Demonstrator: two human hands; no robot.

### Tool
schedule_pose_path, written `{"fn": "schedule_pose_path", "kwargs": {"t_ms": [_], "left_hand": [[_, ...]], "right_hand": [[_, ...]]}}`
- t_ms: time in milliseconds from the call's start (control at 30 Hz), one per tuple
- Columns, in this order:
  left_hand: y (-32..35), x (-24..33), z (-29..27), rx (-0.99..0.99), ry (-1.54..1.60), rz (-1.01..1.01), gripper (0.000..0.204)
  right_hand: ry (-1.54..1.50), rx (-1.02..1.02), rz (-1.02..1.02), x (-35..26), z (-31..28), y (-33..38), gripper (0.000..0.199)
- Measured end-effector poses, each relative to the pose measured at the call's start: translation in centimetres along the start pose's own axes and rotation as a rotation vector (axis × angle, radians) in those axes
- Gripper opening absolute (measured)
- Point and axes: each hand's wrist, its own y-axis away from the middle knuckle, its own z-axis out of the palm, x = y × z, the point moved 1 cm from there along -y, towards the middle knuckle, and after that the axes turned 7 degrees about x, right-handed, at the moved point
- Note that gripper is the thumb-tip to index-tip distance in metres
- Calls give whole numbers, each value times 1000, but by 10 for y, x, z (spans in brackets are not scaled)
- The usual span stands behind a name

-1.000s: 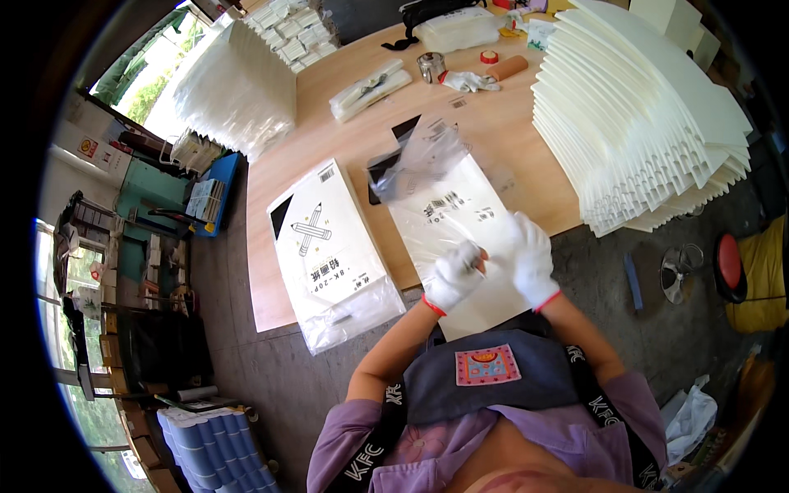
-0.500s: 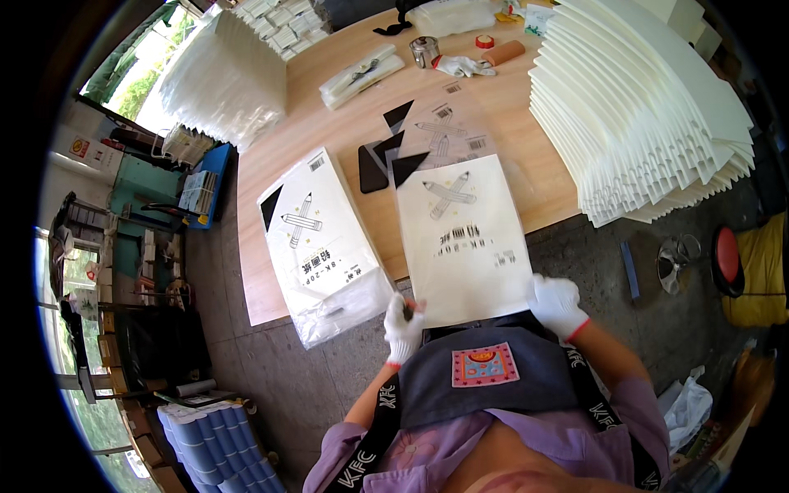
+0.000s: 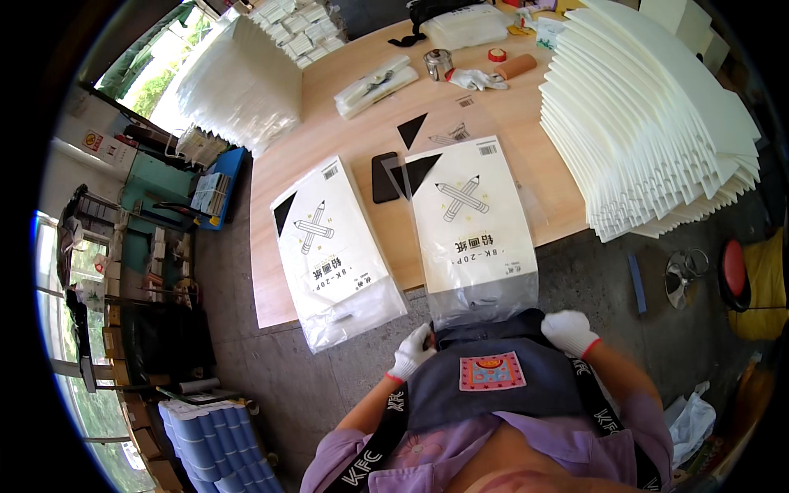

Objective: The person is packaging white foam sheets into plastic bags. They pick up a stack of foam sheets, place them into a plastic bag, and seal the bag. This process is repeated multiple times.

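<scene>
A clear plastic bag holding a stack of white drawing paper lies on the table in front of me, its loose end reaching the apron. Pencils, black lettering and a black corner are printed on it. My left hand, in a white glove, is closed by the bag's lower left corner. My right hand, gloved too, is curled into a fist beside its lower right corner, at the apron's edge. What either hand's fingers hold is hidden. Left of it lies a similar filled bag of paper, its loose end overhanging the table edge.
Under the near bag's far end lie more flat printed bags, beside a black phone. Tall stacks of white sheets stand at right and of plastic-wrapped sheets at left. Farther back are a metal mug and a spare glove.
The paper has slid farther into its bag, away from me, so its print shows clearly and the loose end appears. Both hands now rest closer to the apron.
</scene>
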Motion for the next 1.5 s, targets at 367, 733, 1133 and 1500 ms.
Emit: {"fn": "schedule_pose_path", "kwargs": {"t_ms": [367, 733, 1133, 1500], "left_hand": [[-74, 96, 3, 374, 471, -54, 18], [-10, 34, -211, 1100, 439, 104, 17], [-33, -35, -189, 410, -927, -478, 55], [-191, 125, 28, -75, -508, 231, 23]], "right_hand": [[-1997, 21, 401, 19, 51, -105, 38], [-1942, -362, -62, -178, -41, -254, 26], [-1515, -453, -75, -179, -15, -185, 24], [-1602, -57, 272, -66, 19, -103, 22]]}}
